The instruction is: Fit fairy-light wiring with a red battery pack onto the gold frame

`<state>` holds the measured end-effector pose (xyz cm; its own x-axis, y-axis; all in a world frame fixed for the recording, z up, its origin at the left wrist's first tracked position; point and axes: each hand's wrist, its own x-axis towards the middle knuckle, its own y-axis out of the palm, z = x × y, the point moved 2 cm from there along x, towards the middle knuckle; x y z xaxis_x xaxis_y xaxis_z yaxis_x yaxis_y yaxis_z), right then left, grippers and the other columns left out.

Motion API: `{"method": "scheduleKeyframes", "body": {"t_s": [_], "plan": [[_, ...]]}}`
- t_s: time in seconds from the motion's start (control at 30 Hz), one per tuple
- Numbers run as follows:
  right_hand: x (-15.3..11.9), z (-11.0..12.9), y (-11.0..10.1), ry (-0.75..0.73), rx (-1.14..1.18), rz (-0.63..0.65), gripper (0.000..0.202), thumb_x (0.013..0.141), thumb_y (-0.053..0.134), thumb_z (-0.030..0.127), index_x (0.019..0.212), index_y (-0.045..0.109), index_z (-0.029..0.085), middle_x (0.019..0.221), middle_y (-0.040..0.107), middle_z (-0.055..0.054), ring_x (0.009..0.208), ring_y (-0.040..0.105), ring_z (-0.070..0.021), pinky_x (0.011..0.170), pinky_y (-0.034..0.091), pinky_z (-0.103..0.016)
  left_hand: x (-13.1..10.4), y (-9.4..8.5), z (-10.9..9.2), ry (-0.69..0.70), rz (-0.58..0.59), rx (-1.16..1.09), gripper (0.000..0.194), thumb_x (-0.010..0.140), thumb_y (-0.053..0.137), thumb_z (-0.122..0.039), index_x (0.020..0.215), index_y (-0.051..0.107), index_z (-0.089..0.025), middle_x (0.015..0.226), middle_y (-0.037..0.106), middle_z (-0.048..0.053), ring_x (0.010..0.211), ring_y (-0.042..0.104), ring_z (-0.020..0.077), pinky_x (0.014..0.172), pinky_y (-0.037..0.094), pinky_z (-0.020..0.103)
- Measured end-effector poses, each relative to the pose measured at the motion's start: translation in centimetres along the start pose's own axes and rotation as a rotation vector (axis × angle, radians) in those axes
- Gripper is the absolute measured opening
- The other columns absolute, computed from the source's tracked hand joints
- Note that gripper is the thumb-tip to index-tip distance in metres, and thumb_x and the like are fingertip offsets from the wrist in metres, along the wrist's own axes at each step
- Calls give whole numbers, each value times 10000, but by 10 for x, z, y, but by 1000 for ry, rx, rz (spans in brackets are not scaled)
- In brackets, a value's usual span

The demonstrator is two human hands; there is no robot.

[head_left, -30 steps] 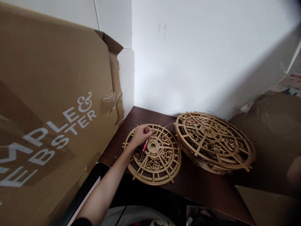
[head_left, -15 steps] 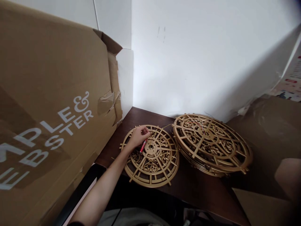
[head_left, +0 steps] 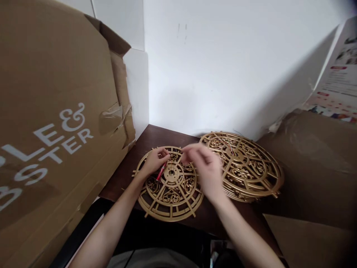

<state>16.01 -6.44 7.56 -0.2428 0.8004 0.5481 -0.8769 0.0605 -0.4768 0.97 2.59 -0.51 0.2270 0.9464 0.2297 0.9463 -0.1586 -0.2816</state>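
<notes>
Both my left hand (head_left: pixel 156 160), closed on a red pen-like tool (head_left: pixel 161 174), and my right hand (head_left: pixel 206 169), too blurred to tell its grip, are over the gold openwork disc (head_left: pixel 171 181) on the dark table (head_left: pixel 118 179). I judge this fine two-handed work, next needing steady fingers.

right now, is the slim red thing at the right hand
No, the slim red thing is at the left hand, visibly apart from the right hand.
</notes>
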Motion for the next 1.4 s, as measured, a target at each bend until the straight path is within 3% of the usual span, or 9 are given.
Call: {"method": "scheduleKeyframes", "body": {"t_s": [0.07,0.17,0.3,0.43,0.6,0.77,1.0,1.13,1.4], "plan": [[-3,-17,8,33,-120,-6,186,900,480,176,921,664,190,780,642,-27,706,577,-137,666,463,-274,1,-1,0,10,-8,-28,173,705,635,-311,682,591,-145,651,591,-3,589,540,120,558,431,228],[-7,-51,24,167,-349,112,133,745,545,108,666,626,178,586,573,11,569,502,-123,597,368,-251,1,-1,0,-18,-15,-53,187,707,640,-324,680,580,-150,630,570,-11,563,527,116,532,426,226],[-12,-77,34,251,-457,186,119,726,549,144,636,614,186,559,561,13,549,482,-121,586,310,-241,1,-1,-1,-38,-13,-72,192,707,644,-327,672,576,-151,623,554,-18,542,518,109,509,423,220],[-14,-77,34,166,-408,158,151,773,540,190,634,596,187,563,534,17,590,490,-129,611,318,-240,1,-1,-1,-20,-15,-60,203,705,657,-335,680,584,-147,628,559,-16,532,514,102,489,412,209],[-17,-78,30,115,-275,59,157,689,517,72,753,606,184,597,511,33,624,496,-134,651,361,-237,0,-1,-1,-55,23,-106,241,716,667,-373,730,578,-150,607,567,-23,501,543,112,476,431,221],[-18,-80,33,73,-299,144,173,661,526,38,669,626,179,647,574,10,680,514,-148,723,364,-275,-1,-2,-3,-78,38,-104,259,723,674,-388,746,577,-149,589,587,-18,501,561,121,489,452,231],[-19,-81,34,55,-297,221,102,772,610,157,695,671,182,647,580,14,694,518,-142,726,345,-278,-1,-2,-3,-73,50,-95,253,716,685,-382,739,580,-152,581,575,-31,492,538,103,470,436,208],[-17,-85,35,74,-261,228,154,796,659,254,661,652,179,644,576,18,672,502,-131,694,326,-270,-2,-1,-3,-103,73,-109,252,720,681,-382,748,569,-158,565,571,-36,483,537,105,463,434,208],[-16,-82,32,58,-139,209,131,790,644,186,663,617,171,637,553,36,653,490,-111,680,338,-245,-2,-1,-4,-108,97,-119,252,719,685,-375,752,564,-156,594,567,-39,489,543,97,470,437,202]]}}
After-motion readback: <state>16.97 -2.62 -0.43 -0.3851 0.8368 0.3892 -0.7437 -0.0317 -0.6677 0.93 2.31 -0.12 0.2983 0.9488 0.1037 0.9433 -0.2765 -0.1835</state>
